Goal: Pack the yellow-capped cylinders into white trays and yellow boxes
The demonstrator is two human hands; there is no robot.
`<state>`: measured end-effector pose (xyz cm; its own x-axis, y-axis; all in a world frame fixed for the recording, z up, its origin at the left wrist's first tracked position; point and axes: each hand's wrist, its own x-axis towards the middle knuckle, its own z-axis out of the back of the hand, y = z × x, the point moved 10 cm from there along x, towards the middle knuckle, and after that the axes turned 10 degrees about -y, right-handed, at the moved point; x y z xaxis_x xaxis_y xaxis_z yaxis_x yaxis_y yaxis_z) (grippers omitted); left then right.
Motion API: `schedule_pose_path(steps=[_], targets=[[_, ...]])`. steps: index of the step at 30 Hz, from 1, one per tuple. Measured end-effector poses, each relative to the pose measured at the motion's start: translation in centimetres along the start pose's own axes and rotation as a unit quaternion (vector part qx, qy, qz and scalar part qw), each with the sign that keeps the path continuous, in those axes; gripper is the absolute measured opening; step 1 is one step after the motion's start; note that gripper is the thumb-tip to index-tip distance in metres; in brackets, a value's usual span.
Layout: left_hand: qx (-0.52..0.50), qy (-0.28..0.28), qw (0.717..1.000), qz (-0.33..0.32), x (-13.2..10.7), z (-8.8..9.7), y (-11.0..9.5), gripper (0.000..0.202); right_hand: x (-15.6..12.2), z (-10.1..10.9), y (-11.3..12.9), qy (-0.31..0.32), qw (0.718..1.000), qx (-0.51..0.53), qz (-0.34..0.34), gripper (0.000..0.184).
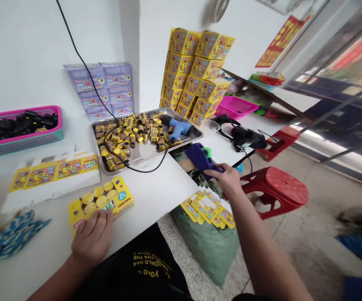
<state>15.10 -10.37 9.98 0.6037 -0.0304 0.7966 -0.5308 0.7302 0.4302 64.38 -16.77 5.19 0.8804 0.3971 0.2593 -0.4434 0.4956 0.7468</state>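
Observation:
My left hand (93,235) grips the near side of a yellow printed box (124,195) on the white table, its fingers close together over the edge and the thumb hidden. Several round yellow caps (98,192) show through the box's open window. Off to the right, my right hand (226,177) is closed around the handle of a purple tape dispenser (199,158) with a bright green part. The dispenser is held up above the table's right end, apart from the box. Below it, flat yellow printed cards (210,207) lie on a green sack (207,246).
A metal tray (140,152) holds small yellow jars and a blue heat gun (177,126), its black cord looping over the table. Flattened cartons (58,173) lie left. Yellow boxes (196,71) and purple boxes (105,90) are stacked behind. A red stool (276,188) stands right.

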Motion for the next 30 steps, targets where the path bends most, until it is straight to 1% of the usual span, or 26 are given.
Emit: schedule_pose_path(steps=[3,6,9,11,12,13,15,17,18,20,22,23,25,27,30], targets=[[0.009,-0.005,1.000,-0.008,0.6,0.1,0.0,0.018,-6.2,-2.6,3.5,0.058,0.996,-0.007,0.065,0.056],[0.014,-0.016,1.000,-0.011,0.9,0.3,0.0,0.013,-10.2,-4.6,6.2,0.067,0.988,-0.042,0.136,0.052],[0.019,-0.022,1.000,-0.008,1.0,0.3,-0.1,0.013,-12.1,-5.6,7.2,0.071,0.980,-0.075,0.169,0.055],[0.020,-0.027,0.999,0.001,0.8,0.3,0.0,0.012,-12.4,-5.5,7.5,0.081,0.978,-0.077,0.178,0.062],[0.021,-0.030,0.999,0.006,0.8,0.3,0.0,0.012,-12.3,-5.2,7.6,0.085,0.978,-0.071,0.178,0.062],[0.022,-0.034,0.999,0.010,0.7,0.3,0.0,0.011,-12.0,-4.9,7.8,0.087,0.979,-0.062,0.174,0.057],[0.027,-0.042,0.999,0.015,0.5,0.3,-0.1,0.010,-11.0,-4.3,8.1,0.088,0.983,-0.050,0.154,0.041],[0.030,-0.046,0.998,0.015,0.4,0.3,-0.1,0.009,-10.0,-4.2,8.4,0.096,0.986,-0.048,0.125,0.029],[0.030,-0.047,0.998,0.014,0.3,0.2,-0.2,0.009,-9.5,-4.6,8.5,0.111,0.988,-0.041,0.103,0.027],[0.028,-0.050,0.998,0.014,0.1,0.1,-0.1,0.009,-8.8,-5.7,8.4,0.158,0.987,-0.015,0.038,0.024],[0.028,-0.052,0.998,0.012,0.0,0.0,-0.1,0.010,-8.6,-6.9,8.0,0.203,0.978,0.016,-0.032,0.024],[0.030,-0.052,0.998,0.010,-0.1,0.0,-0.1,0.010,-8.6,-7.3,7.8,0.216,0.974,0.027,-0.059,0.023],[0.034,-0.052,0.998,0.007,-0.2,-0.1,-0.1,0.009,-8.4,-7.5,7.5,0.213,0.972,0.046,-0.093,0.022],[0.037,-0.050,0.998,0.004,-0.3,-0.2,-0.2,0.009,-8.5,-7.5,7.1,0.195,0.971,0.074,-0.117,0.020],[0.041,-0.049,0.998,0.001,-0.5,-0.3,-0.2,0.008,-8.9,-7.2,6.4,0.159,0.971,0.120,-0.134,0.014]])
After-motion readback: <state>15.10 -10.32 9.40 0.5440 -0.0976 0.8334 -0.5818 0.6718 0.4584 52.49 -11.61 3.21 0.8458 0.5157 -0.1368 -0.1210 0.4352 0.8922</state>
